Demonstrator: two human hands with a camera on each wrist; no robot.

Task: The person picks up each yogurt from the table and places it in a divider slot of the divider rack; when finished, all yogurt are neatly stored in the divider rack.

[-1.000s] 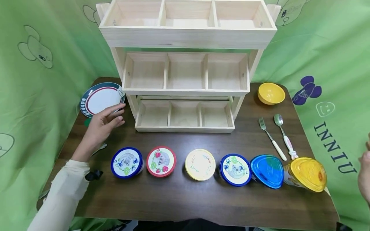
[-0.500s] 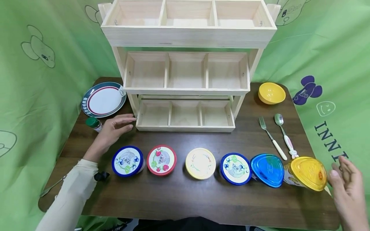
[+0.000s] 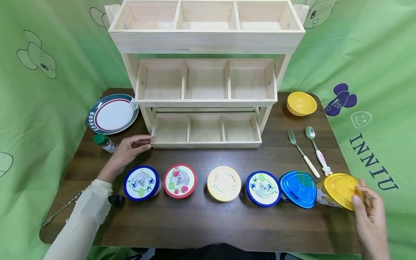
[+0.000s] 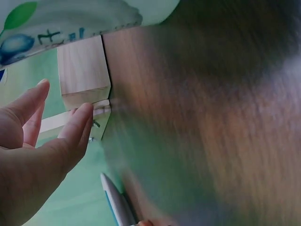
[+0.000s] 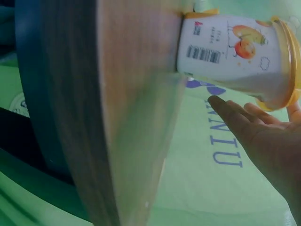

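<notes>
My left hand (image 3: 128,151) has its fingertips at the left front corner of the lowest tier of a pale wooden shelf (image 3: 206,146). In the left wrist view its thumb and fingers are apart in front of a wooden block (image 4: 84,70) of the shelf; contact is unclear. My right hand (image 3: 370,216) reaches the right edge of a yellow-lidded tub (image 3: 341,189). The right wrist view shows that tub (image 5: 235,54) standing on the table, printed with fruit and a barcode. Fairly straight fingers (image 5: 235,115) lie alongside it, and part of the hand is hidden by the lid.
A row of lidded containers runs along the table, from a blue-rimmed jar (image 3: 141,183) to a blue-lidded tub (image 3: 298,189). A plate (image 3: 113,113) and a green-capped bottle (image 3: 105,142) are left; a yellow bowl (image 3: 301,103), fork (image 3: 303,153) and spoon (image 3: 317,150) right.
My left hand has moved from over the plate down and right to the shelf's lower corner. My right hand has come in from the right edge to the yellow-lidded tub.
</notes>
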